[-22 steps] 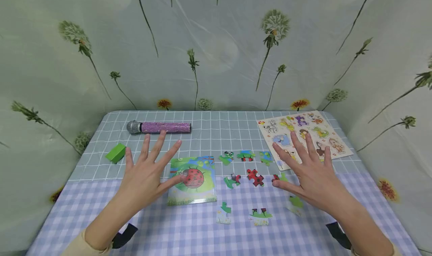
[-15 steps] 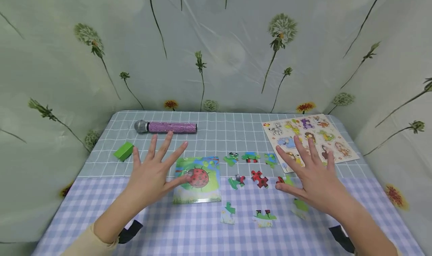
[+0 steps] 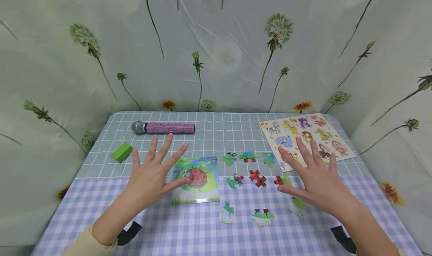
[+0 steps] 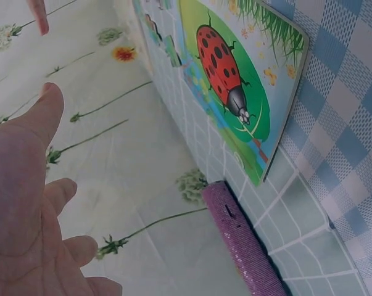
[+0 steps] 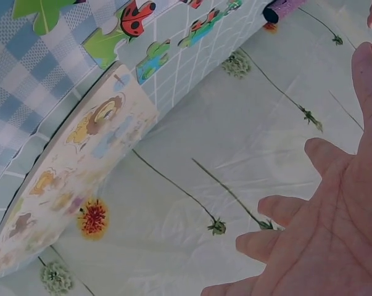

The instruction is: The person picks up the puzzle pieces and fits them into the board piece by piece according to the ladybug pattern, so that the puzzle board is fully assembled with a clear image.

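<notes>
The left grip (image 3: 146, 179) is spread wide, fingers and thumb apart, with nothing held; the right grip (image 3: 317, 181) is spread just as wide and holds nothing either. Both appear raised over the counter (image 3: 233, 130), palms down. The loose puzzle pieces (image 3: 258, 178) lie between the two, in three rows of three, off the thumb side of each. The right grip is plainly nearer: its thumb tip sits close to the red-and-green piece ending the middle row. The pieces are small and irregular, with no shared long axis.

The ladybug board (image 3: 200, 190), nearly square, lies off the left thumb, which overlaps its left part in the head view. It thus stands between the left grip and the pieces. Beyond the right fingertips the animal board (image 3: 312, 130) lies at a slant, its near corner close to the top row. The microphone (image 3: 168, 128) lies crosswise beyond the left fingertips, the green block (image 3: 122, 152) just outside the left little finger. Room for moving shows between the wrists, on checked cloth (image 3: 189, 233).
</notes>
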{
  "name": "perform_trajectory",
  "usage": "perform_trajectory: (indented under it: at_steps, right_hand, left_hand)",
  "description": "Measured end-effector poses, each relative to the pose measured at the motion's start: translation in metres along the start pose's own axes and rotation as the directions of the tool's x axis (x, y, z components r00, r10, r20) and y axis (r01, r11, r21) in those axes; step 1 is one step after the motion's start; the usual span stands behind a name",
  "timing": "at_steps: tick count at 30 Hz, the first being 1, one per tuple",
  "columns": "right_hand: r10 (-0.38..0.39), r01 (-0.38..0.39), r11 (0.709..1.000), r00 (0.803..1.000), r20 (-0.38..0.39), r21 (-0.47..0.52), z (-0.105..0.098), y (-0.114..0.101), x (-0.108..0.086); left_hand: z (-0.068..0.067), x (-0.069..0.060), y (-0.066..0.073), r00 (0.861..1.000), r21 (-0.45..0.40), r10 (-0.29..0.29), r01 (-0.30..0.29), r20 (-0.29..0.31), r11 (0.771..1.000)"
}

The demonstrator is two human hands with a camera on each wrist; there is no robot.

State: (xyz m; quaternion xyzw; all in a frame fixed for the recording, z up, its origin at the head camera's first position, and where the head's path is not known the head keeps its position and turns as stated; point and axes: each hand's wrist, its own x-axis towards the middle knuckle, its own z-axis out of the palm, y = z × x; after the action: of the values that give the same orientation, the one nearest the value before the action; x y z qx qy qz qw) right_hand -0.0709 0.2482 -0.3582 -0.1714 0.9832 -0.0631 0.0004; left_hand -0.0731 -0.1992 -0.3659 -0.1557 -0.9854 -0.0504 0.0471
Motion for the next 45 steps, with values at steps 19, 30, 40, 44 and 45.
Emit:
perform_trajectory:
  at_steps: [19,30,40,44,45]
  right_hand:
    - [-0.076,0.066,0.992,0.993,0.09,0.108,0.01,-0.013,0.028]
    - [-0.264,0.255,0.959,0.962,0.064,0.119,0.029,-0.021,0.071]
    - [-0.415,0.406,0.908,0.907,0.078,0.101,0.046,-0.034,0.114]
    - [-0.467,0.457,0.882,0.879,0.094,0.112,0.055,-0.04,0.129]
    - [-0.477,0.466,0.877,0.873,0.099,0.115,0.057,-0.041,0.133]
  left_hand:
    - [0.011,-0.001,-0.005,0.999,-0.026,0.038,-0.038,0.005,0.999]
    - [0.041,-0.019,-0.022,0.996,-0.2,0.009,0.008,0.086,0.98]
    - [0.058,-0.03,-0.036,0.986,-0.343,-0.012,0.069,0.166,0.937]
    - [0.064,-0.035,-0.039,0.984,-0.379,-0.011,0.079,0.178,0.922]
    - [0.065,-0.036,-0.039,0.984,-0.379,-0.012,0.079,0.177,0.922]
